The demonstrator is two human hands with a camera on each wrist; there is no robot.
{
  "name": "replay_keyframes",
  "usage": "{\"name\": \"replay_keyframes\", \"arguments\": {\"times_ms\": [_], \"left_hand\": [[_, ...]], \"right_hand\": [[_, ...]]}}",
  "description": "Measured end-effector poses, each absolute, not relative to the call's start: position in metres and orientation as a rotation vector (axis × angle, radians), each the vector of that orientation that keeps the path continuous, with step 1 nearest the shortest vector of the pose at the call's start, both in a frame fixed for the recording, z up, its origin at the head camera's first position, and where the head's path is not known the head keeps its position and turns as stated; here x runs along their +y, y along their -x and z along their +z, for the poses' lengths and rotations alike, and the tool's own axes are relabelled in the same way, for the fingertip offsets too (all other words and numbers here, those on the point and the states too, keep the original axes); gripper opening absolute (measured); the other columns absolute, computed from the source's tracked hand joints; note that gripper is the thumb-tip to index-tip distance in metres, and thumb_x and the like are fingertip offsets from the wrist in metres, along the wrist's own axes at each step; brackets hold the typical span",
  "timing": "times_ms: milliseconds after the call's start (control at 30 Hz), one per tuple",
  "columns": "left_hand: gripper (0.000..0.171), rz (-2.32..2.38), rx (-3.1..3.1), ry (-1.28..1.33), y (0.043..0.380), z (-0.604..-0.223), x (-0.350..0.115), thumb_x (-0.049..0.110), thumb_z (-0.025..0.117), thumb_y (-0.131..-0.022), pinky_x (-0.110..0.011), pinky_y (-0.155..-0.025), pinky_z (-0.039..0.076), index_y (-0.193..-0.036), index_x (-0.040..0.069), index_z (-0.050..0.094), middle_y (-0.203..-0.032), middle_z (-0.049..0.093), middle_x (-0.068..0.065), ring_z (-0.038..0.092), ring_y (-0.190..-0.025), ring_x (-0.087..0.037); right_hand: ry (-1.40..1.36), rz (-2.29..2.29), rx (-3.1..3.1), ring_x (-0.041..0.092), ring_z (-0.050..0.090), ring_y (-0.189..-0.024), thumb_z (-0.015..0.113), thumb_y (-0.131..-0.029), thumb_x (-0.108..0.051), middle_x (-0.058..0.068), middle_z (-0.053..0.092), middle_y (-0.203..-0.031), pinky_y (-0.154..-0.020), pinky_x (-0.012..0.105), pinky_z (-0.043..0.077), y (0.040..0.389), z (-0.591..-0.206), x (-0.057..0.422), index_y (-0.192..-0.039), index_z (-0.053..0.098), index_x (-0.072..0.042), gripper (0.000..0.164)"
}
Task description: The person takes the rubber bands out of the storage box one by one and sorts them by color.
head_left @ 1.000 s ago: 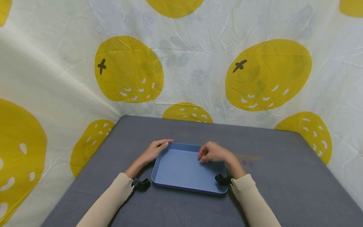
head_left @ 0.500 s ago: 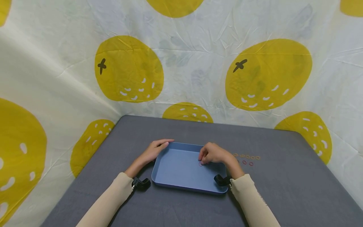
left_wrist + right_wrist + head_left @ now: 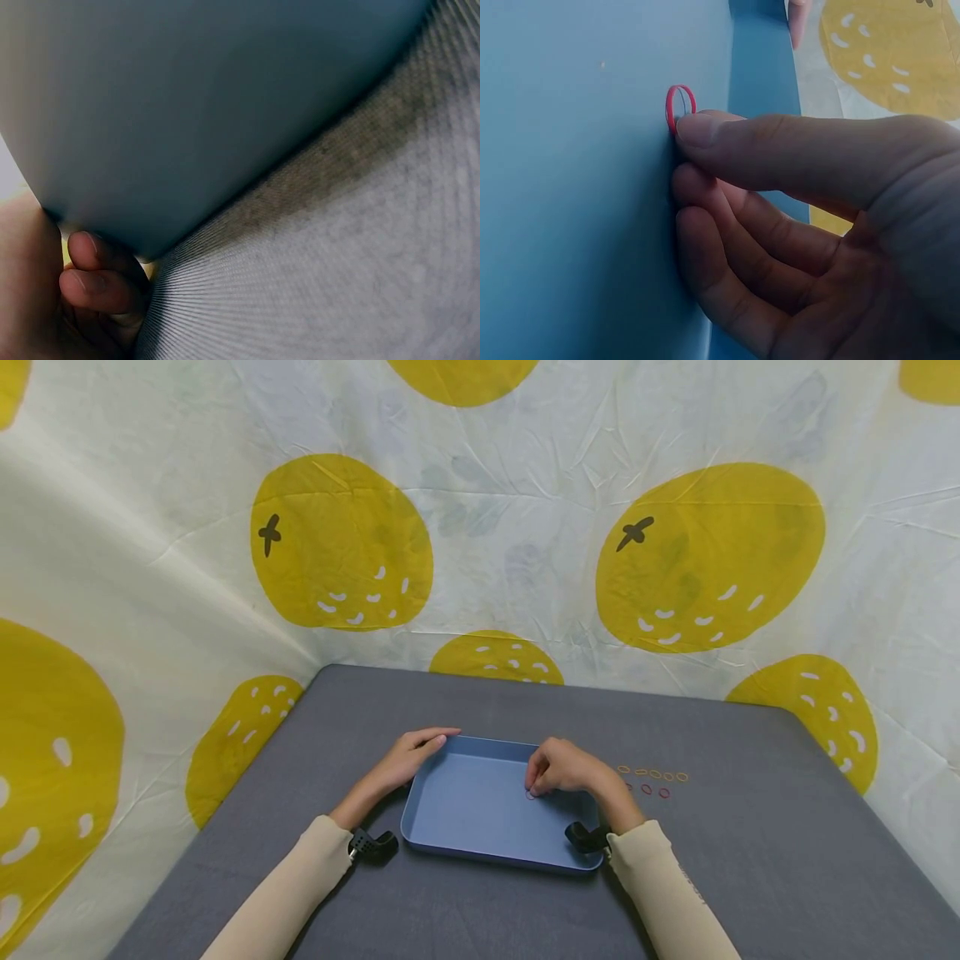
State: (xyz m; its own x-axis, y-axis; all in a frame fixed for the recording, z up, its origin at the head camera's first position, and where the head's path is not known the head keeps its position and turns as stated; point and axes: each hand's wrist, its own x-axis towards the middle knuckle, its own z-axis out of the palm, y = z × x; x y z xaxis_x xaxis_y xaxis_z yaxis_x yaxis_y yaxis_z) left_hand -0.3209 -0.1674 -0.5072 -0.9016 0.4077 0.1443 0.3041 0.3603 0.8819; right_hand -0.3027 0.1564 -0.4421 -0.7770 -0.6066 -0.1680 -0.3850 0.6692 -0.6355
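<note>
A blue rectangular tray [image 3: 480,843] lies on the grey-covered table. At its far left corner my left hand [image 3: 405,760] holds the rim; in the left wrist view, curled fingers [image 3: 101,289] sit against the tray's outer wall. Over the tray's right half, my right hand [image 3: 566,766] reaches down toward the floor of the tray. Its thumb and forefinger pinch a small red rubber band [image 3: 670,109], which stands up as a loop close to the tray floor in the right wrist view. The other fingers are curled below the thumb.
Right of the tray, several yellow rubber bands [image 3: 656,775] form a row on the table [image 3: 750,827]. Nearer, red rubber bands [image 3: 663,793] make a second row, partly hidden by the right wrist. A white curtain [image 3: 517,568] with yellow fruit prints hangs behind the table.
The right hand has shifted very slightly, its fingertips staying at the red rubber band. The left hand and the tray have kept their places.
</note>
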Motion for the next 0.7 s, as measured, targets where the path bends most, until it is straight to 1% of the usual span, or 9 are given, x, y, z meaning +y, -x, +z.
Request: {"name": "replay_keyframes", "arguments": {"times_ms": [233,467,567,700], "left_hand": [[0.041,1.611,2.496,-0.671,0.3211,-0.507,-0.1666,0.037,0.048,-0.111,-0.056,-0.121,0.036,-0.145,0.02,0.063,-0.151,0.059,-0.007,0.048,-0.147,-0.03],[0.041,1.601,2.504,-0.67,0.3213,-0.5076,-0.1672,0.038,0.048,-0.11,-0.054,-0.121,0.036,-0.145,0.021,0.062,-0.151,0.059,-0.004,0.048,-0.148,-0.027],[0.041,1.599,2.508,-0.655,0.3213,-0.5081,-0.167,0.04,0.048,-0.11,-0.052,-0.121,0.037,-0.144,0.023,0.063,-0.151,0.06,-0.002,0.048,-0.147,-0.025],[0.041,1.598,2.511,-0.662,0.3206,-0.5078,-0.1667,0.039,0.049,-0.11,-0.053,-0.121,0.037,-0.144,0.022,0.063,-0.15,0.06,-0.003,0.048,-0.147,-0.026]], "right_hand": [[0.754,-0.788,2.553,0.01,0.055,-0.064,0.078,-0.089,-0.005,-0.003,0.066,-0.07,-0.06,0.025,0.048,0.3007,-0.4417,0.1535,-0.078,0.078,-0.01,0.012],[0.76,-0.756,2.581,0.011,0.053,-0.063,0.077,-0.088,-0.006,-0.004,0.062,-0.068,-0.058,0.025,0.044,0.2984,-0.4426,0.1512,-0.076,0.076,-0.01,0.013],[0.764,-0.754,2.591,0.01,0.052,-0.063,0.076,-0.087,-0.006,-0.003,0.062,-0.068,-0.058,0.025,0.043,0.2976,-0.4419,0.1508,-0.075,0.076,-0.009,0.013],[0.753,-0.771,2.587,0.01,0.053,-0.062,0.075,-0.088,-0.005,-0.002,0.063,-0.068,-0.058,0.025,0.044,0.2966,-0.4405,0.1514,-0.076,0.076,-0.008,0.013]]}}
